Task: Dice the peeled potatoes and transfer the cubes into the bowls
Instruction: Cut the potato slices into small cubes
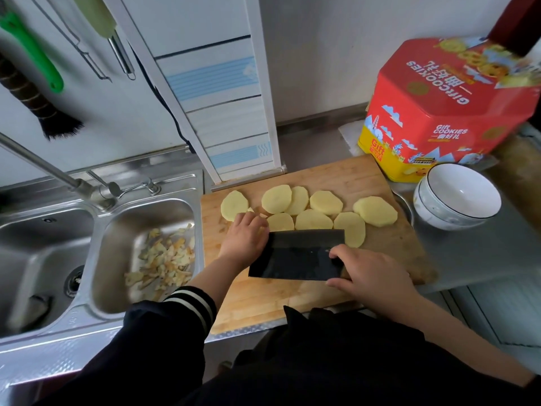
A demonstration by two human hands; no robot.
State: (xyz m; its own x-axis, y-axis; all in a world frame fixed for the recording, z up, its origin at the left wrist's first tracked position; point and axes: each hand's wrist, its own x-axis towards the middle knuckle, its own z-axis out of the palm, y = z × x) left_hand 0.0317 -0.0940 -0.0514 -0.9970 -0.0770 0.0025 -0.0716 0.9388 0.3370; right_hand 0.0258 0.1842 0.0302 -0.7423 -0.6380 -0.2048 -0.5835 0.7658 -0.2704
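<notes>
Potato slices (313,219): flat on the board, just beyond both hands, row running left-right.
Left hand (246,235): nearer, fingers curled onto slices.
Right hand (371,271): grasps cleaver (295,254), blade between hands.
Bowls (458,196): far right.

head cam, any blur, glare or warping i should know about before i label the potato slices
Head view: wide-angle warping bends the tiled wall strip and leans the cookie tin; soft, even light, no hard shadows; mild glare on the sink rim; the potato slices read clearly, while the sleeves at the bottom edge and the far left look smeared; the cleaver blade is dark with faint reflections.
</notes>
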